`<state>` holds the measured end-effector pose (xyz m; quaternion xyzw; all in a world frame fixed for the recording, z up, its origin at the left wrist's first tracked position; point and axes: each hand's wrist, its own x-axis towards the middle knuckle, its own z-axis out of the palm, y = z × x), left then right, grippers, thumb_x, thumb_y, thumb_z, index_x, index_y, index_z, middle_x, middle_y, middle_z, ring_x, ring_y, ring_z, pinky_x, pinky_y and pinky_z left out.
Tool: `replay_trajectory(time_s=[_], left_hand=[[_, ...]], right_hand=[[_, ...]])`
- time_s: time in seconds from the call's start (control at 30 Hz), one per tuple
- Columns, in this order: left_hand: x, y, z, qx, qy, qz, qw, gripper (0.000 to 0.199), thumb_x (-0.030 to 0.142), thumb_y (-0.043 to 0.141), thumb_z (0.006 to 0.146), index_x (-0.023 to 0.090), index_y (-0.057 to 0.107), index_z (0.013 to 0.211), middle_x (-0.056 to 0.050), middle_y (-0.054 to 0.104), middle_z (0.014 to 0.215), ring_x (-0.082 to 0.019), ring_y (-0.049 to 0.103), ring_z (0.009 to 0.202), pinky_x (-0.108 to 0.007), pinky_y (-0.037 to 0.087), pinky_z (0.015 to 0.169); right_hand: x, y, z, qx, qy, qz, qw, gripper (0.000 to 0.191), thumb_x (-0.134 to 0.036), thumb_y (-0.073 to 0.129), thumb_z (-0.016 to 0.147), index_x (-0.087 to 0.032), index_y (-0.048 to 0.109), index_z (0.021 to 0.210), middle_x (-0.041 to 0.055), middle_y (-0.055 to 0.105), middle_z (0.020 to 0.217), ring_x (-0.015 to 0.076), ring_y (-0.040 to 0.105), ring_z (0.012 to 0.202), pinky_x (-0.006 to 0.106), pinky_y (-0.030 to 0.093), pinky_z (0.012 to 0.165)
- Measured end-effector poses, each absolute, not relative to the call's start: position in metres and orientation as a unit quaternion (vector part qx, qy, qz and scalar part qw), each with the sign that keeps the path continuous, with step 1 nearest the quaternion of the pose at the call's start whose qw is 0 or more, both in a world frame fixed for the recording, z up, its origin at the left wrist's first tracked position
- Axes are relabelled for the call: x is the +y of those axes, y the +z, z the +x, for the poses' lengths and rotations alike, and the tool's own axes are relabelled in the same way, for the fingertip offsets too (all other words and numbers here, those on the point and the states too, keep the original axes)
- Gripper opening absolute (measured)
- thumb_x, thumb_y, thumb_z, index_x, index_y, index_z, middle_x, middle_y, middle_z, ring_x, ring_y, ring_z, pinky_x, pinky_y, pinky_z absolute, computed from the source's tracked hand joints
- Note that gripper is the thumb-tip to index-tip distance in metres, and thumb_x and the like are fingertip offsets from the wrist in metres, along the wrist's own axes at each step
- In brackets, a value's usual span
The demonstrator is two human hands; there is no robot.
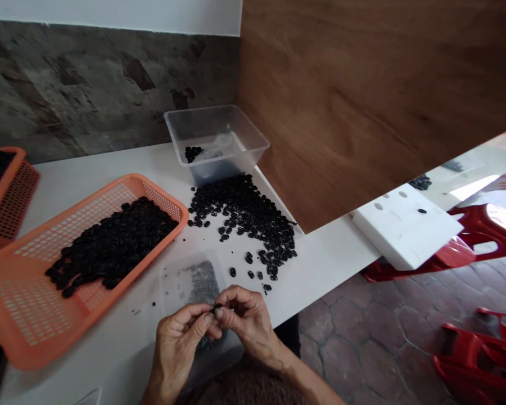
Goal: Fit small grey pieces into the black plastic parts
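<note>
Both hands meet over a clear plastic tub (168,281) that holds many tiny grey metal pieces (204,281). Between the fingertips is a small black part (215,308), mostly covered by the fingers. My left hand (183,332) pinches it from the left, thumb against forefinger. From the right, my right hand (247,320) pinches at the same part. A spread of small black oval parts (253,216) lies on the table beyond the hands. Left of the tub, an orange perforated basket (105,301) holds a heap of black pieces (118,242).
A clear bin (219,166) with black parts and a plastic bag stands by the wall. Another orange basket (8,194) is at far left. A brown wooden panel (362,101) rises along the right. Beyond it are a white box (407,225) and red stools (480,360).
</note>
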<state>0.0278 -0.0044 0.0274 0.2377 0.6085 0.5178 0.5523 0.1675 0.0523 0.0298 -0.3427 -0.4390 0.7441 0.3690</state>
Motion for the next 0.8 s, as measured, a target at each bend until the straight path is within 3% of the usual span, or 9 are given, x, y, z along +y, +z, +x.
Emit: replay_trajectory(time_s=[0.23,0.47,0.8], left_hand=[[-0.001,0.035,0.026,0.602,0.551,0.146,0.559,0.026,0.039,0.079,0.065,0.015,0.071,0.072,-0.002,0.069,0.057,-0.014,0.060,0.048,-0.024,0.050,0.057],[-0.008,0.030,0.026,0.607,0.527,0.203,0.559,0.027,0.040,0.073,0.073,0.015,0.072,0.084,-0.004,0.069,0.055,-0.018,0.066,0.069,-0.025,0.051,0.072],[-0.010,0.033,0.026,0.634,0.521,0.231,0.523,0.026,0.041,0.070,0.076,0.016,0.070,0.082,-0.003,0.069,0.053,-0.019,0.067,0.064,-0.025,0.054,0.064]], right_hand=[[0.056,0.041,0.172,-0.448,0.739,-0.349,0.362,0.012,-0.025,0.069,0.083,-0.015,0.065,0.086,-0.0002,0.061,0.067,0.0083,0.059,0.057,0.018,0.044,0.055],[0.055,0.038,0.171,-0.474,0.718,-0.349,0.371,0.017,-0.029,0.068,0.084,-0.017,0.069,0.095,0.0010,0.062,0.075,0.0082,0.057,0.060,0.019,0.045,0.056],[0.054,0.043,0.166,-0.430,0.752,-0.337,0.370,0.017,-0.030,0.071,0.082,-0.014,0.065,0.085,0.0004,0.063,0.065,0.0086,0.057,0.055,0.019,0.045,0.055]])
